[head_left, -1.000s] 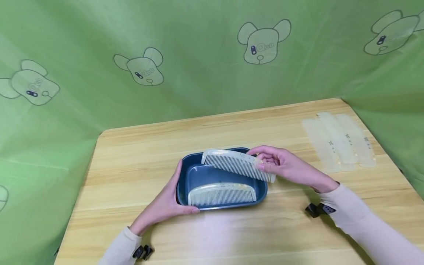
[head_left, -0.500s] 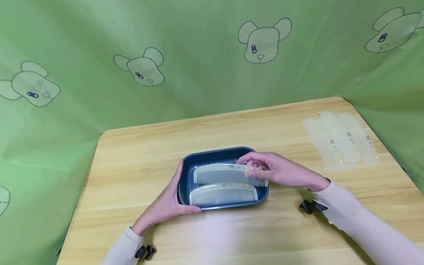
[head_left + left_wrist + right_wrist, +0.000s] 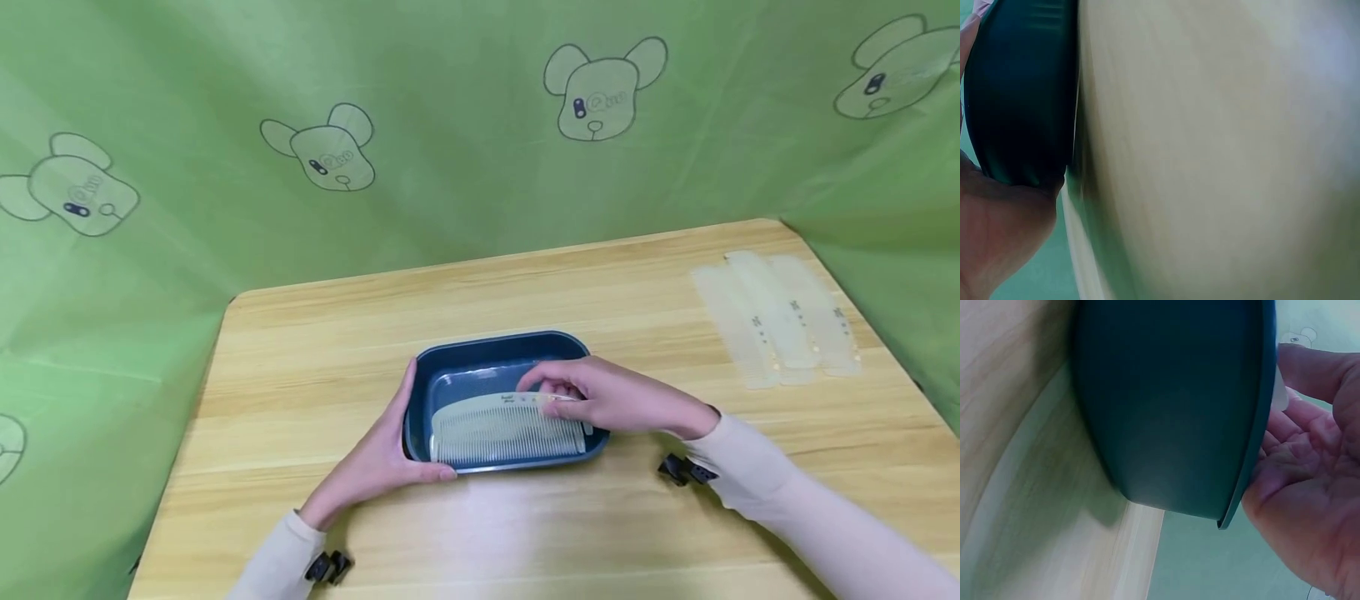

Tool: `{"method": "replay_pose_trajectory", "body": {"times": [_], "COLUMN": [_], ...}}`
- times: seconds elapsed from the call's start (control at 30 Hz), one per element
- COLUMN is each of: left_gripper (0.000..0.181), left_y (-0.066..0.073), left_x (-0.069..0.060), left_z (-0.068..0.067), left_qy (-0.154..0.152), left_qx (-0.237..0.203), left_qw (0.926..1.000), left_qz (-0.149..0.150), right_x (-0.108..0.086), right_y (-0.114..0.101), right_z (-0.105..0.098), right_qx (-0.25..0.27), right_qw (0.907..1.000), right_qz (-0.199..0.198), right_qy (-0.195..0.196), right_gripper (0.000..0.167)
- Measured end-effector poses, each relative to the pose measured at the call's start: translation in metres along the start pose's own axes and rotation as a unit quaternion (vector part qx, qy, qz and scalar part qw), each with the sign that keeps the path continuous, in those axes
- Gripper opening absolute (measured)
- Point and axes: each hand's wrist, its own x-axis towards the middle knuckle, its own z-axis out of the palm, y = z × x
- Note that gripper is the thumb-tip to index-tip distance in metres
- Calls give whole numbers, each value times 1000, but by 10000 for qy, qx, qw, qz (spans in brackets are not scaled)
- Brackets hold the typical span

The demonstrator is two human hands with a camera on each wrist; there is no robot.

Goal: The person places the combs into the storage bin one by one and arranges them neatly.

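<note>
In the head view a dark blue rectangular plastic box (image 3: 480,357) sits on the wooden table. My left hand (image 3: 385,454) holds its left end, with the thumb along the front rim and the fingers at the left side. A pale, translucent comb (image 3: 498,427) is pinched by its right end between the thumb and fingers of my right hand (image 3: 611,396). This comb is inside the box near the front wall, teeth toward me. It overlaps a second comb, which is mostly hidden. From the right wrist, the box's outer wall (image 3: 1172,419) covers nearly all of the comb.
Three similar pale combs (image 3: 780,317) lie side by side, partly overlapping, at the table's right rear. Green cloth (image 3: 465,167) with printed animal heads hangs behind and beside the table (image 3: 315,358).
My right hand has lowered the comb from above the box's back right into the box, bringing it forward and left over the other comb. The left hand has stayed on the box.
</note>
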Motion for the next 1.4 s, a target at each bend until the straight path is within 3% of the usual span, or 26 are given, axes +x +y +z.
{"method": "replay_pose_trajectory", "body": {"times": [0.33, 0.57, 0.83, 1.1, 1.27, 1.4], "left_gripper": [150, 150, 151, 151, 151, 151], "left_y": [0, 0, 0, -4, -4, -2], "left_x": [-2, -2, -2, -2, -2, 0], "left_z": [-1, -1, -1, 3, 3, 3], "left_qy": [-8, -5, 16, 23, 27, 32], "left_qx": [-35, -26, -40, -50, -67, -116], "left_qw": [10000, 10000, 10000, 10000, 10000, 9999], "left_qz": [-72, -49, -20, -32, -47, 5], "right_x": [2, 4, 6, 4, 2, 1], "right_y": [-6, -9, -8, -3, -3, -3], "right_z": [3, 8, 18, 27, 29, 31], "right_qx": [-360, -930, -1648, -2406, -2687, -2673], "right_qw": [9987, 9947, 9861, 9690, 9598, 9606], "right_qz": [48, -92, -228, -498, -701, -623], "right_qy": [-356, -421, -42, 270, 414, 442], "right_gripper": [26, 21, 20, 22, 23, 22]}}
